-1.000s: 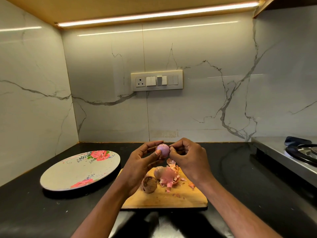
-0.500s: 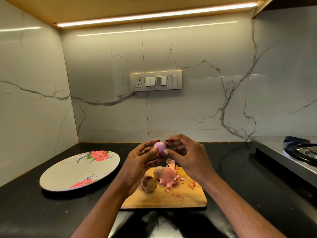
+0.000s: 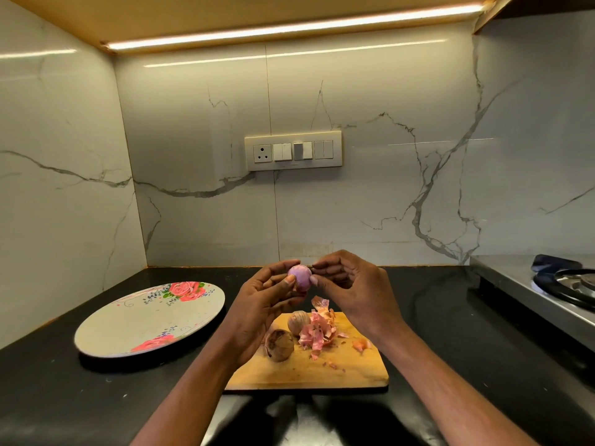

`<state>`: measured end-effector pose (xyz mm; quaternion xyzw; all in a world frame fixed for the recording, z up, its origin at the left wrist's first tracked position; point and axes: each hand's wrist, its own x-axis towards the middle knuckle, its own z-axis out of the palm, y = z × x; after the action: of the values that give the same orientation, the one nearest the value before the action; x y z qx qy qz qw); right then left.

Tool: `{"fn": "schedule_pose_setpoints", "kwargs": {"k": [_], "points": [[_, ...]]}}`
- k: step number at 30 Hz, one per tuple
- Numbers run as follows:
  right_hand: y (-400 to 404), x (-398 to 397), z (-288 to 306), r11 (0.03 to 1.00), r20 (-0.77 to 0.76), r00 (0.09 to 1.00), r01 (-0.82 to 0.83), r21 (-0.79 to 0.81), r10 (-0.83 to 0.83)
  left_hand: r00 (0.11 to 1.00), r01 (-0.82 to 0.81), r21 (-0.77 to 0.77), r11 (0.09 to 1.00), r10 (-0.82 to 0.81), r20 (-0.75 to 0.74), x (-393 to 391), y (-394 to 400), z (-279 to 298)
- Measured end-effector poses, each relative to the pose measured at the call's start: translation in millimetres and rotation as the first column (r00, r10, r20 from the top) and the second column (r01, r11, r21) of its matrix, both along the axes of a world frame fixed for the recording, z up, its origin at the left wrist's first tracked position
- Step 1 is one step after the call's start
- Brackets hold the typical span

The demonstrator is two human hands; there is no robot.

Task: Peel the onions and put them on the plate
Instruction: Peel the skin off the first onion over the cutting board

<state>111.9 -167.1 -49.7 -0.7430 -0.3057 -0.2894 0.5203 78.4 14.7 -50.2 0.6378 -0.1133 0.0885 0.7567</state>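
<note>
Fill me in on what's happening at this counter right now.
A person is peeling small onions by hand. The left hand holds a pinkish peeled onion above the wooden cutting board, while the right hand picks at its side with the fingertips. Two unpeeled onions and a pile of pink skins lie on the board. The floral plate to the left has no onions on it.

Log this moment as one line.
left hand: holds peeled onion | right hand: picking at it | plate: no onions
</note>
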Motion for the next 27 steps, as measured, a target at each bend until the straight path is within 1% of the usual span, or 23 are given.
{"fn": "schedule_pose_setpoints", "kwargs": {"k": [4,8,14,17,19,21,24,27], "points": [[1.4,1.1,-1.5,0.998,0.041,0.997,0.06,-0.006,-0.06,1.0,0.006,-0.002,1.0,-0.006,0.005,-1.4,-0.7,0.2],[3.2,-0.3,-3.0,0.996,0.039,0.996,0.085,-0.005,-0.085,0.999,0.033,-0.007,0.999,-0.032,0.022,-2.1,-3.4,0.5],[4.4,-0.9,-1.1,0.998,-0.014,0.998,0.056,0.029,-0.055,0.999,0.001,0.042,0.999,-0.003,0.049,-2.9,-5.2,-0.3],[1.9,1.3,0.4,0.994,-0.028,0.997,0.075,0.077,-0.073,0.999,0.022,0.039,0.999,-0.024,0.049,-3.4,-5.5,-0.1],[-2.9,5.2,0.0,0.987,-0.056,0.992,0.118,0.112,-0.113,0.998,0.044,0.02,0.999,-0.045,0.05,-3.8,-6.2,0.6],[-8.7,10.1,-0.9,0.98,-0.106,0.985,0.149,0.129,-0.135,0.997,0.063,-0.037,0.997,-0.062,0.048,-3.6,-5.8,1.0],[-13.0,13.4,-3.4,0.99,-0.174,0.978,0.131,0.055,-0.119,0.997,0.067,-0.093,0.993,-0.064,0.038,-3.5,-3.6,1.0],[-8.2,10.2,-5.4,0.991,-0.166,0.979,0.103,-0.09,-0.117,0.999,0.035,-0.049,0.998,-0.034,0.035,-4.2,-3.2,-0.1]]}}
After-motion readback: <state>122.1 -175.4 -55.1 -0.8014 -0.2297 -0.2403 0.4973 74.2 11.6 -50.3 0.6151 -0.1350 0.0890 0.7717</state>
